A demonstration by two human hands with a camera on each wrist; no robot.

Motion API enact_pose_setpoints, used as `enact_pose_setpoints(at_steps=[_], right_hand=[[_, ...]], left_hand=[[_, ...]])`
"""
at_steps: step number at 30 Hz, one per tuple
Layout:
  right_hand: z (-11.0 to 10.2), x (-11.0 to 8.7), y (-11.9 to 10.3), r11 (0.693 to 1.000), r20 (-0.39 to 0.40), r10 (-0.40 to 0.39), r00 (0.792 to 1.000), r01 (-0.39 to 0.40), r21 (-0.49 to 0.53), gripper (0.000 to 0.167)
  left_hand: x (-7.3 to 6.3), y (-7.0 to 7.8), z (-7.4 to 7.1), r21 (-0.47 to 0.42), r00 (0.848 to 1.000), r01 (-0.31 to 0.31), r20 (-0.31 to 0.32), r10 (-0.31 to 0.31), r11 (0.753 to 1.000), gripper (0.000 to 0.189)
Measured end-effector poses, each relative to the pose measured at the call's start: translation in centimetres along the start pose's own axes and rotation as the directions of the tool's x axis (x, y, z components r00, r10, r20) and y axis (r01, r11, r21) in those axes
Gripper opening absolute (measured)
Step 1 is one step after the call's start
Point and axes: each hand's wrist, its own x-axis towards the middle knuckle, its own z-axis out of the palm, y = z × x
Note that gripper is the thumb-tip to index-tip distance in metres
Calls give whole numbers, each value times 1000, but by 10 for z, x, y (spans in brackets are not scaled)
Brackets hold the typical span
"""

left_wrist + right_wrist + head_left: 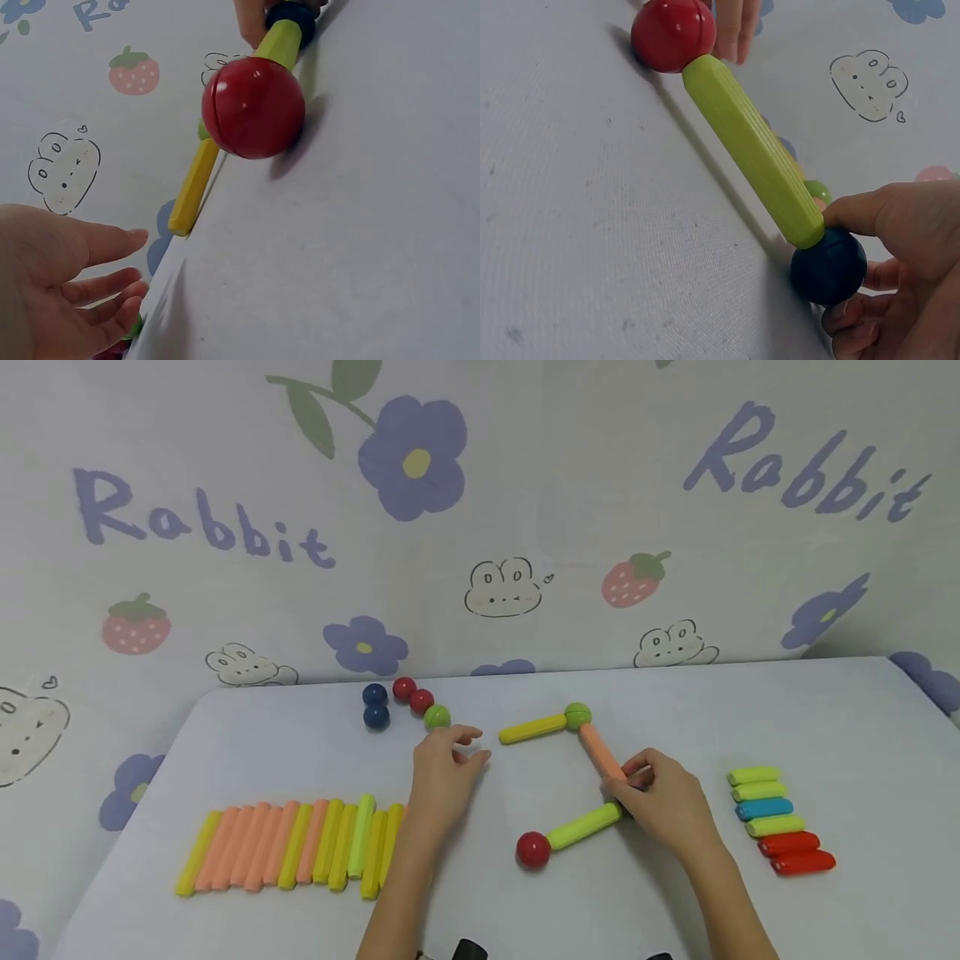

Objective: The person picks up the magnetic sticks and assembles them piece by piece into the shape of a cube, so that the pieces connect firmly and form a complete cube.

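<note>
On a white table [847, 735], right of center, a person's right hand [663, 797] pinches the dark blue ball [829, 268] of an angled rod-and-ball chain [585, 828]; the left hand [446, 768], fingers loosely parted, holds nothing beside a green ball [437, 717] farther off. Apparently light and stiff, with slick balls and joints that may loosen, the chain looks best gripped by its grooved lime rod [750, 142].

The left hand [448, 772], right hand [662, 793] and forearms [405, 889] are left bare; two black pieces [469, 950] are partly seen at the near edge.
</note>
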Motion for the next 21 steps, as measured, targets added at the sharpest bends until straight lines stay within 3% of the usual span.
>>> enact_pose_setpoints(at_steps=[11,18,21], right_hand=[[0,2,-1,1000,-9,22,1000,-22,4,35],[0,3,-2,999,-3,41,999,-41,9,36],[0,2,0,999,-2,45,999,-45,11,36]], left_hand=[[19,-1,-15,81,994,49,-105,-41,995,51],[27,-13,-28,135,989,-22,-140,41,991,52],[30,-15,-32,165,990,-14,-134,36,986,55]])
